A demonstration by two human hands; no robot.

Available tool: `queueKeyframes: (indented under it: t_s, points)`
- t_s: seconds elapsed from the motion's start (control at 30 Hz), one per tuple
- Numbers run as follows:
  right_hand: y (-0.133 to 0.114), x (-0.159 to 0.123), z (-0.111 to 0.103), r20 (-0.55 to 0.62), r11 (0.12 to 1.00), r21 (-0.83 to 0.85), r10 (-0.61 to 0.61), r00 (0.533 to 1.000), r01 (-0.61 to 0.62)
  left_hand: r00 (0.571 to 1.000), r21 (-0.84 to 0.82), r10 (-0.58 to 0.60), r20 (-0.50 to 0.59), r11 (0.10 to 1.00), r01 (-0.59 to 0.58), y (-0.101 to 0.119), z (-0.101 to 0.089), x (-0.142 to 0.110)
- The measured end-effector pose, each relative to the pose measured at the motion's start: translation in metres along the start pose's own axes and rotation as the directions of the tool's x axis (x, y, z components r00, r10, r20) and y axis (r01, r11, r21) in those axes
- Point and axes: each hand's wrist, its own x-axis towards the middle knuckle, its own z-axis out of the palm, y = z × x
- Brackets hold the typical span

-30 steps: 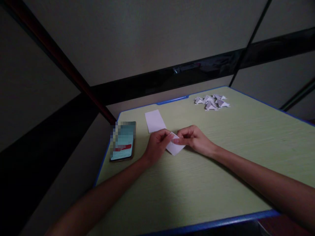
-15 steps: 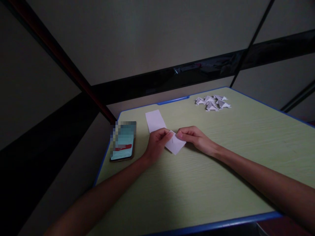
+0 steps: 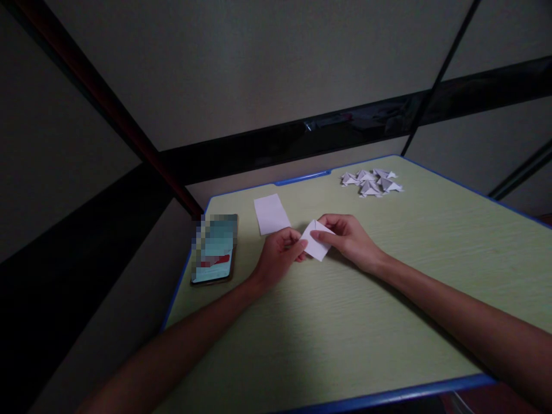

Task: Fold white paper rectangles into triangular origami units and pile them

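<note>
A small white folded paper (image 3: 317, 244) is held between both hands just above the pale green table (image 3: 345, 322). My left hand (image 3: 278, 256) pinches its left edge with curled fingers. My right hand (image 3: 351, 238) grips its upper right side, thumb on top. A flat white paper sheet (image 3: 271, 213) lies on the table just behind my left hand.
A phone (image 3: 214, 248) with a lit screen lies near the table's left edge. A pile of several folded white paper pieces (image 3: 371, 180) sits at the far right of the table. The table has a blue rim (image 3: 388, 394). Dark wall beams run behind.
The folded paper has been lifted and turned a little to the right, away from the table surface. Both hands shifted slightly with it.
</note>
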Motion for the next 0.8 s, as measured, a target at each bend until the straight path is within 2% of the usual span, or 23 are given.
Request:
queueKeyframes:
  t_s: [0.2,0.37,0.6,0.7,0.8]
  points:
    - [0.0000,-0.0017,0.0009,0.155,0.999,-0.050,0.011,0.988,-0.003,1.000,-0.029,-0.005,0.000,1.000,0.005,0.0002,-0.0025,0.0001]
    - [-0.0018,-0.0020,-0.0005,0.203,0.999,-0.022,0.032,0.979,-0.028,1.000,-0.073,0.001,-0.004,0.997,-0.001,0.0011,-0.0042,0.0014]
    - [-0.0017,0.0006,-0.0053,0.285,1.000,-0.014,0.001,0.959,0.003,1.000,-0.094,-0.021,-0.014,0.995,0.020,0.0018,-0.0033,0.0012]
    - [-0.0010,0.0005,-0.0067,0.263,1.000,0.022,0.008,0.965,-0.014,0.999,-0.087,-0.024,-0.047,0.996,0.020,0.0011,-0.0041,0.0026]
    - [0.0022,0.0012,-0.0049,0.206,0.996,0.081,0.020,0.978,-0.037,0.990,-0.096,-0.038,-0.139,0.995,0.025,0.0001,-0.0054,0.0047]
